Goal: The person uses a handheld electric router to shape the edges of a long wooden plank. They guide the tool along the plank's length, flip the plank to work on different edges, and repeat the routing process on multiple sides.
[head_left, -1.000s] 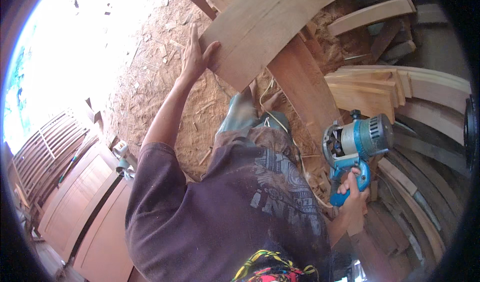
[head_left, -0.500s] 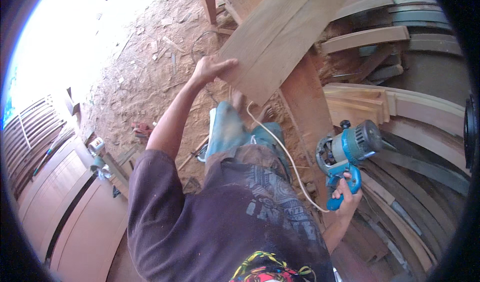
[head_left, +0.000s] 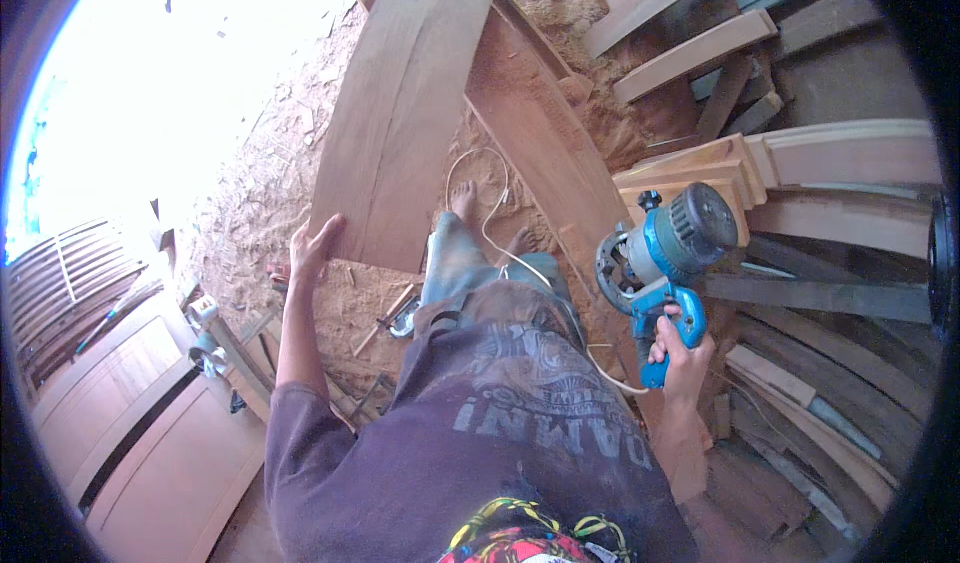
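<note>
My left hand (head_left: 312,251) grips the near left corner of a wide, flat wooden board (head_left: 405,113), thumb on top and fingers underneath. The board slants away from me, and its far end runs out of the top of the view. Out to the right, my right hand (head_left: 682,353) is wrapped around the blue D-shaped handle of a router (head_left: 665,248), held up off the surfaces with its motor tilted to the right. From the handle end, a white power cord (head_left: 497,243) loops past my legs to the ground.
A dusty wooden plank bench (head_left: 545,113) runs diagonally beyond my feet. Stacked timber pieces (head_left: 850,153) fill the right side. Panelled doors (head_left: 165,443) lie at the lower left. A clamp (head_left: 402,318) rests on the sawdust-covered ground near my left leg.
The board has swung left and nearer in my left hand, uncovering more of the plank bench. My right hand has brought the router slightly left and up in view.
</note>
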Demonstrator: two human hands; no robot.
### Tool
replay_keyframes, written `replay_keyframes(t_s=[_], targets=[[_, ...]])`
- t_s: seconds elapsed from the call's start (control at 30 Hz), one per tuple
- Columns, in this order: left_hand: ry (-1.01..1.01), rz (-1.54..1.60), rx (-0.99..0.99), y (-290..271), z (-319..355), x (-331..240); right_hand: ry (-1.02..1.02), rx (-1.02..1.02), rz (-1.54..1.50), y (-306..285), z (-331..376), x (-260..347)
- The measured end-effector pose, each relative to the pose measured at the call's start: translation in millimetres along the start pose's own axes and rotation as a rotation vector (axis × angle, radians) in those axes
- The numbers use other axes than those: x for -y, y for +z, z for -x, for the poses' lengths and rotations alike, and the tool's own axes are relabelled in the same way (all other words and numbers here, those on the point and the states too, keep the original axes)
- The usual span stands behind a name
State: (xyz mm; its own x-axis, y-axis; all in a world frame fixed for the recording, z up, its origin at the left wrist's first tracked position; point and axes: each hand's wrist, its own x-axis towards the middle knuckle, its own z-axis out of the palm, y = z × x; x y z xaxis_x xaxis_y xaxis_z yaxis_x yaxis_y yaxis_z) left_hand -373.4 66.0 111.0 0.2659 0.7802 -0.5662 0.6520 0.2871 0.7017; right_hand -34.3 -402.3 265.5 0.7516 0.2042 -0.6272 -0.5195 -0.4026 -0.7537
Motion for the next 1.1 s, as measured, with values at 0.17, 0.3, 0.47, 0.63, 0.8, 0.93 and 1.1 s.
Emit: replay_keyframes(t_s=[0.17,0.3,0.47,0.63,0.8,0.93,1.1], targets=[[0.202,-0.461,-0.376,22,66,-16,-0.052,0.092,0.007,-15,-12,-16],[0.451,-0.543,-0.425,96,132,-55,-0.093,0.102,-0.007,-16,-14,-20],[0.543,-0.601,-0.142,161,175,-93,-0.096,0.079,-0.068,-11,-13,-24],[0.719,-0.808,-0.025,214,161,-69,-0.072,0.121,-0.083,-16,-24,-32],[0.638,-0.794,0.283,211,114,-54,-0.055,0.107,-0.046,-16,-18,-28],[0.765,-0.77,-0.177,177,14,-55,-0.072,0.079,0.031,-14,-14,-21],[0.21,-0.481,0.239,140,-114,-44,-0.069,0.094,0.168,-19,-18,-20]])
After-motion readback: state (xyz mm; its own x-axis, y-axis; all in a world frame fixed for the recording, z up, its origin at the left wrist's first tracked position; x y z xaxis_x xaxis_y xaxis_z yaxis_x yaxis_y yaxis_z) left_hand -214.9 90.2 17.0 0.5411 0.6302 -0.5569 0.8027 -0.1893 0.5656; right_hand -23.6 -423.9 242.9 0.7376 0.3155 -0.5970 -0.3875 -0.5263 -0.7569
